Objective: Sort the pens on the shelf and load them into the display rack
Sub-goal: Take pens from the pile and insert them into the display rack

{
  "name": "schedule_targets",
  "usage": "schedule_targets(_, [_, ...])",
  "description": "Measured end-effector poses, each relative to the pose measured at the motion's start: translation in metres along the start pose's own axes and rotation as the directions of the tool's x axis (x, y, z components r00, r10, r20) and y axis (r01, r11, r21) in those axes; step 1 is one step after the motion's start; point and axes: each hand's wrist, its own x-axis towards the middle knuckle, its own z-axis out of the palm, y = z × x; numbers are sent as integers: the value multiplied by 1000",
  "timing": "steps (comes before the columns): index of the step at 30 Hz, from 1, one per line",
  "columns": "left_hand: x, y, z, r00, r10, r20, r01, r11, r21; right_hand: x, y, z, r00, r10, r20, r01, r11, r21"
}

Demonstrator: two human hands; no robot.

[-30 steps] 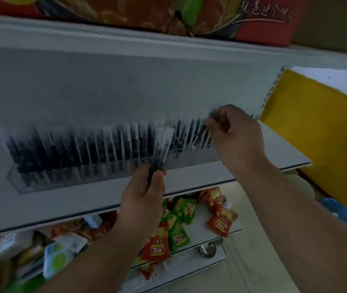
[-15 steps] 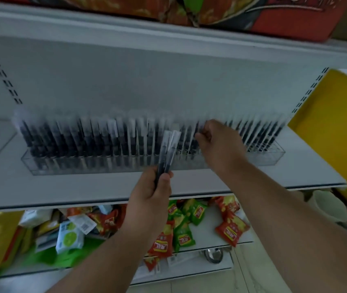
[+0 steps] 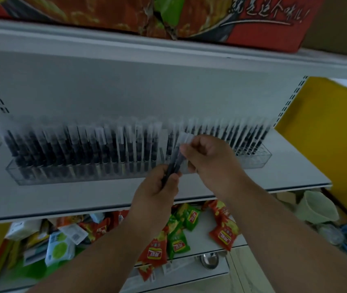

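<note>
A small bunch of dark pens with clear caps is held between both hands in front of the display rack. The left hand has its grip clamped round the lower ends of the bunch, fingers and thumb curled about the barrels. The right hand pinches the capped upper end of a pen in that bunch, its grip closed on it just above and to the right of the left grip. Directly behind both grips, the clear rack stands on the grey shelf, packed with upright pens along its length. Below the hands, on a lower shelf, lie red and green snack packets. Far right of the grips is a yellow panel.
</note>
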Motion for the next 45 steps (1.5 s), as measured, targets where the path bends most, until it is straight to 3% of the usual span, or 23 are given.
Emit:
schedule_targets(5, [1,1,7,991,-68,-117,58,994,-89,11,5,-34,987,-27,-161,55,984,168])
schedule_targets(9, [2,1,10,982,-58,-179,45,996,-78,34,9,-54,944,-131,-303,146,989,28])
schedule_targets(15, [1,-1,14,974,-14,-227,5,999,-43,51,17,-40,951,-274,-145,250,955,-162])
schedule_targets(18, [-1,-3,11,972,-12,-234,-1,999,-53,53,27,-29,963,-268,-33,249,929,-275])
schedule_targets(26, [-4,-3,6,976,5,-218,-14,999,-43,57,30,-18,977,-213,26,209,913,-350])
schedule_targets(30, [-7,-1,4,980,9,-198,-12,1000,-11,52,29,-17,987,-156,-24,133,906,-403])
schedule_targets(35, [-4,8,7,985,34,-168,-22,997,69,27,18,-22,978,-146,-147,93,943,-318])
schedule_targets(41, [3,21,29,990,140,21,-140,942,304,13,5,-30,990,56,130,-77,983,165])
schedule_targets(43, [7,22,31,986,167,25,-162,889,427,15,6,-38,999,33,43,-42,976,213])
schedule_targets(45, [13,20,28,967,256,8,-204,749,630,22,7,-49,993,-29,-114,50,981,185])
